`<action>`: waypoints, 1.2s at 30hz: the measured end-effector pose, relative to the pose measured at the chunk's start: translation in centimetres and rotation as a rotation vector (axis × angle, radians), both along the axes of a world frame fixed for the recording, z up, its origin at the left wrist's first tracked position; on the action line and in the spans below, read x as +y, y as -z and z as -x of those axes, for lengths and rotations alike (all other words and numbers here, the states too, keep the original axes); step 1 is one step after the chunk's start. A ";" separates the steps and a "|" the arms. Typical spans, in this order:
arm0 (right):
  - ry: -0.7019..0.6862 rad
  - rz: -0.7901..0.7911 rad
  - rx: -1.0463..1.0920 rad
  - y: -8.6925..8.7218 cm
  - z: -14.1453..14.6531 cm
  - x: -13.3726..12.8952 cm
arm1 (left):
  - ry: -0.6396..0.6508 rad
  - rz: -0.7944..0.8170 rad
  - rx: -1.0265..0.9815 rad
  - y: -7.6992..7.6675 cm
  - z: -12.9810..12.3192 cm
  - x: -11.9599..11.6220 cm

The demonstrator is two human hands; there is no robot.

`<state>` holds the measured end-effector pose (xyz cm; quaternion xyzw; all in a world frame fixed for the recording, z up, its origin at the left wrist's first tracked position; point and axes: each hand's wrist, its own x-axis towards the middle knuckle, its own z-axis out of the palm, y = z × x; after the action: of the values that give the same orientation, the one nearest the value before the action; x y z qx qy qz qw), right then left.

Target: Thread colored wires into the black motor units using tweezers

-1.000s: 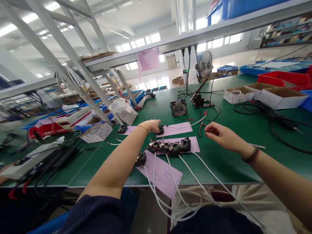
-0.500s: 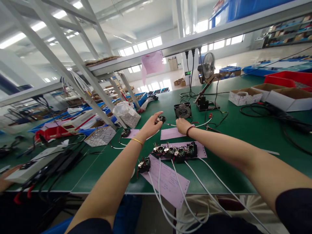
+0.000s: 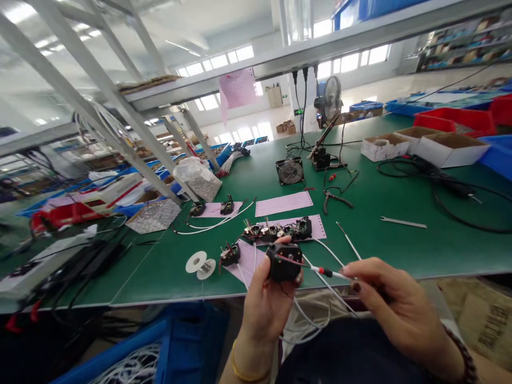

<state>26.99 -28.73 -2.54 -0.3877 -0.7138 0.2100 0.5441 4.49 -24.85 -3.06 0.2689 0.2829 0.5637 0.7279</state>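
Close to my body, my left hand [image 3: 266,298] is wrapped around a black plastic housing [image 3: 285,261] with thin wires at its face. My right hand [image 3: 392,298] pinches a white cable [image 3: 339,275] with red and black bands just right of the housing. Thin wires run between the cable's banded end and the housing; whether they are joined is unclear. Behind them, a row of black assemblies [image 3: 270,230] with bare circuit parts lies on pink paper. A single black assembly [image 3: 230,255] sits left of the housing. Farther left, two similar units, including a black assembly [image 3: 227,207], rest on another pink sheet.
A solder wire spool [image 3: 197,261] lies left of the hands. Pliers [image 3: 336,200], a small fan [image 3: 290,172] and a soldering iron stand [image 3: 320,159] are farther back. Right are a flat wrench [image 3: 403,222] and white boxes [image 3: 452,149]. A blue bin [image 3: 192,341] holds white cables below the bench.
Both hands have come back from the far side toward my body. A black assembly now lies on the far left pink sheet. My left hand now holds a housing near me.
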 end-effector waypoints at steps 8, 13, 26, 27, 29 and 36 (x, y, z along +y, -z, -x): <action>-0.001 0.126 0.132 1.8 -0.2 -0.1 | 0.040 0.036 -0.001 -0.3 -0.8 -0.5; 0.011 0.255 0.128 1.9 -0.3 0.3 | -0.003 0.028 0.063 0.1 -0.7 -0.5; -0.094 0.221 -0.014 1.3 1.0 1.2 | -0.110 -0.179 0.579 1.5 -2.9 -2.3; -0.103 0.225 -0.015 1.3 1.2 1.3 | -0.081 -0.164 0.576 1.6 -3.0 -2.4; -0.118 0.241 -0.024 1.3 1.5 1.3 | -0.039 -0.139 0.590 1.8 -3.0 -2.5; -0.039 0.196 -0.039 1.6 1.6 1.4 | -0.011 -0.113 0.581 2.6 -2.5 -2.2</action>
<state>25.44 -27.29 -4.17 -0.4291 -0.7077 0.2819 0.4853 6.99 -27.02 -5.66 0.4577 0.4491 0.4820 0.5970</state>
